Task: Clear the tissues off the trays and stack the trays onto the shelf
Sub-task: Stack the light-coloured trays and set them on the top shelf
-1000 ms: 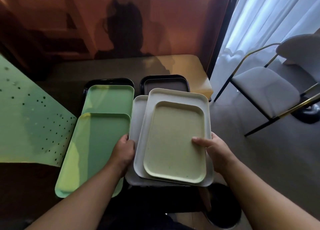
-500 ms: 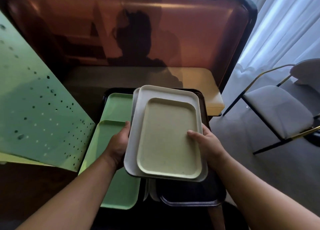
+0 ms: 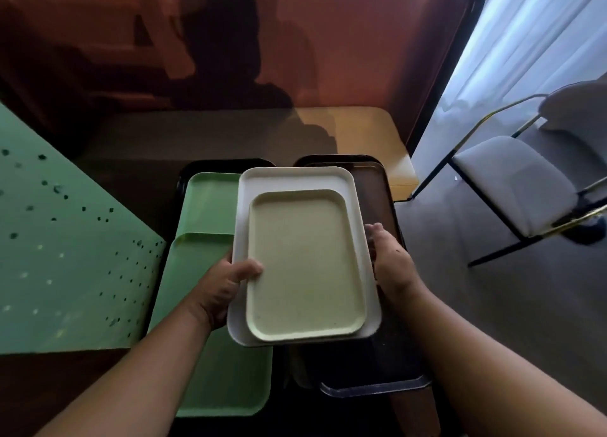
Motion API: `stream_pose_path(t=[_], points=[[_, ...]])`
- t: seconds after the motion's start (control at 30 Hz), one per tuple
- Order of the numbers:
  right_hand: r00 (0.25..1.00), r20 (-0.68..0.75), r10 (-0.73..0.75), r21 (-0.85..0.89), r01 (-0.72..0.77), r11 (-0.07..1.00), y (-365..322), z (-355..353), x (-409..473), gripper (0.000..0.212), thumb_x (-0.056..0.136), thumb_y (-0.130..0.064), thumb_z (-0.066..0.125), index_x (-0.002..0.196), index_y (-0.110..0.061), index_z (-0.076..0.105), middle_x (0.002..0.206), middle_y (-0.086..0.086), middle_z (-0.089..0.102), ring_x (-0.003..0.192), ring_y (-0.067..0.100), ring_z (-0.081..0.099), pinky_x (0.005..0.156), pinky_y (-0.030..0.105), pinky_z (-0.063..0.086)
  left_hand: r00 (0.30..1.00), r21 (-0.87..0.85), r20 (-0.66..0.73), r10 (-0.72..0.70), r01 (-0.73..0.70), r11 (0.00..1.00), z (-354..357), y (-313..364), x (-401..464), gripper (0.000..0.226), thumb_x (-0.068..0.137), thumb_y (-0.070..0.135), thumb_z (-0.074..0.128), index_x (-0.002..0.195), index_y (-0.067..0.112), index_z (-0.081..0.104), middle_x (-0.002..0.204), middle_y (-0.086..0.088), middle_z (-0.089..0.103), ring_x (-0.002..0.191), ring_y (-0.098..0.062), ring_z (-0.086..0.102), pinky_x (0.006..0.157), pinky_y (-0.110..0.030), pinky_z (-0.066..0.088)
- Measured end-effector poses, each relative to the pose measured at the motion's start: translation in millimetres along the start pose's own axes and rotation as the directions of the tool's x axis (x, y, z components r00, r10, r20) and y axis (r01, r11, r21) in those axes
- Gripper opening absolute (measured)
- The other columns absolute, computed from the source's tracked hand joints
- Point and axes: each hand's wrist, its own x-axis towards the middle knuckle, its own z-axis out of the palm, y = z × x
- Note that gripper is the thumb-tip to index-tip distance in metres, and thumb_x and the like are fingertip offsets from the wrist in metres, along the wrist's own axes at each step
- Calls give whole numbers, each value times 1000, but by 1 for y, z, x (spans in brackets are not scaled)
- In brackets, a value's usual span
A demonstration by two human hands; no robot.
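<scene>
I hold a stack of trays lifted above the table: a small cream tray (image 3: 305,265) lies on a larger white tray (image 3: 295,178). My left hand (image 3: 226,288) grips the stack's left edge, thumb on the cream tray's rim. My right hand (image 3: 391,262) grips the right edge. Below on the left lie two green trays, one nearer (image 3: 210,354) and one farther (image 3: 213,200), over a black tray (image 3: 185,177). Under the stack on the right sits a dark brown tray (image 3: 377,200) with its near rim (image 3: 374,389) showing. No tissues are visible.
A green perforated panel (image 3: 65,256) leans at the left. A reddish-brown reflective wall (image 3: 328,42) rises behind the tan table (image 3: 361,131). A grey chair with gold and black legs (image 3: 512,180) stands on the right by white curtains (image 3: 525,26).
Both hands have lifted the cream and white trays off the pile and shifted them right, uncovering the dark tray beneath. My left thumb now rests on the cream tray's rim.
</scene>
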Motion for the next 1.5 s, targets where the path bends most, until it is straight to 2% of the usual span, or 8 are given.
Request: stream_pose_path(t=[0.23, 0.6, 0.87, 1.07, 1.23, 1.33, 1.4, 1.5], points=[[934, -332, 134, -648, -328, 687, 17, -33, 40, 64, 97, -39, 58, 155, -18, 41, 150, 14, 45, 138, 35, 45, 108, 46, 44, 1000, 16, 9, -1, 1, 1000, -4, -10, 7, 79, 49, 27, 79, 123, 2, 61, 108, -26, 73, 86, -37, 74, 67, -41, 60], [899, -375, 224, -669, -430, 606, 28, -44, 58, 56, 87, -31, 68, 133, -6, 48, 137, 16, 51, 128, 39, 52, 97, 47, 49, 999, -70, 40, 28, -25, 997, 28, -20, 14, 66, 63, 16, 73, 126, 2, 61, 113, -27, 72, 91, -39, 72, 72, -44, 62], [935, -268, 232, -759, -353, 547, 26, -54, 56, 17, 87, -12, 61, 102, -6, 53, 92, 10, 58, 76, 29, 55, 67, 32, 44, 999, -99, 30, 44, -40, 994, 40, -21, 12, 55, 70, 12, 64, 125, 3, 61, 105, -21, 75, 84, -34, 74, 68, -40, 62], [933, -292, 210, -287, -295, 912, 27, -59, 50, 31, 88, -26, 44, 114, -14, 54, 107, 11, 65, 95, 34, 66, 87, 49, 59, 997, -99, 23, 69, -66, 993, 41, -19, 3, 50, 70, 12, 64, 120, 4, 63, 96, -16, 77, 79, -31, 75, 63, -37, 61], [958, -190, 214, -8, -220, 975, 10, -60, 13, 31, 106, -31, 48, 95, -12, 71, 83, 4, 77, 73, 19, 72, 61, 29, 58, 996, -107, 15, 91, -89, 990, 49, -14, -6, 46, 69, 14, 63, 114, 4, 66, 90, -14, 78, 74, -29, 75, 60, -36, 61], [980, -149, 130, 40, -126, 991, 10, -66, -12, 39, 109, -34, 47, 82, -18, 70, 79, -1, 74, 79, 17, 69, 85, 38, 60, 994, -111, 0, 109, -108, 988, 55, -11, -11, 49, 69, 14, 62, 117, 0, 65, 89, -15, 77, 72, -29, 74, 61, -36, 61], [992, -109, 69, 84, -60, 995, 12, -70, -23, 34, 104, -44, 52, 96, -19, 74, 95, 0, 76, 95, 17, 70, 101, 43, 54, 991, -102, -15, 133, -133, 986, 58, -8, -16, 50, 70, 14, 62, 117, -1, 64, 89, -15, 77, 71, -28, 74, 61, -36, 61], [999, -32, 32, 205, -25, 979, 19, -76, -31, 76, 81, -72, 64, 133, -16, 68, 127, 5, 75, 121, 25, 69, 110, 51, 49, 989, -99, -19, 149, -150, 984, 57, -6, -23, 63, 67, 19, 69, 125, -5, 60, 108, -26, 72, 84, -36, 72, 66, -40, 62]])
